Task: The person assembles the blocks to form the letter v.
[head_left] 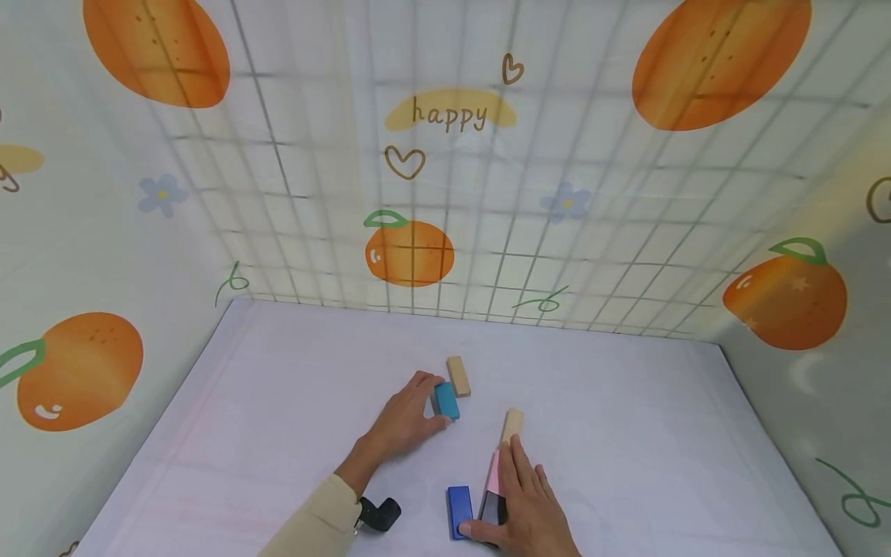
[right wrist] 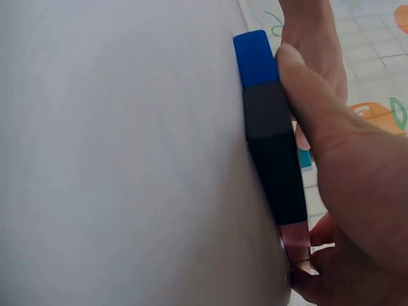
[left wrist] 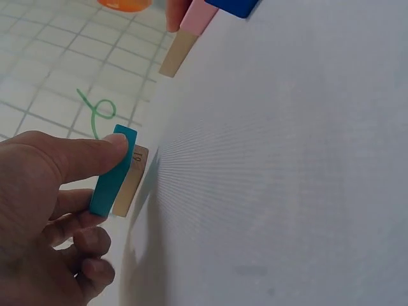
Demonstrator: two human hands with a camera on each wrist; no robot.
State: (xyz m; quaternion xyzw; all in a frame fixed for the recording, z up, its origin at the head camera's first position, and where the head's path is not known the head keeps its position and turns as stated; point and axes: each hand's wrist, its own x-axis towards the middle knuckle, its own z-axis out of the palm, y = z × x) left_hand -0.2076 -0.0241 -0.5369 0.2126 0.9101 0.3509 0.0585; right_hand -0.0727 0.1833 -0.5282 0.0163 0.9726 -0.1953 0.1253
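Note:
A teal block (head_left: 447, 401) is pinched between the thumb and fingers of my left hand (head_left: 404, 414). Right beside it stands a plain wooden block (head_left: 459, 377), with a printed mark on its end in the left wrist view. My right hand (head_left: 532, 514) lies along a row made of a second wooden block (head_left: 513, 422), a pink block (head_left: 493, 473) and a dark block (head_left: 491, 508). Its fingers look nearly straight against the row, partly covering it. The right thumb touches a dark blue block (head_left: 460, 510) left of the dark one.
White cloth (head_left: 626, 449) covers the tabletop. Patterned curtains with oranges and grid lines (head_left: 445, 186) rise at the back and both sides. A black device (head_left: 380, 514) is strapped at the left wrist.

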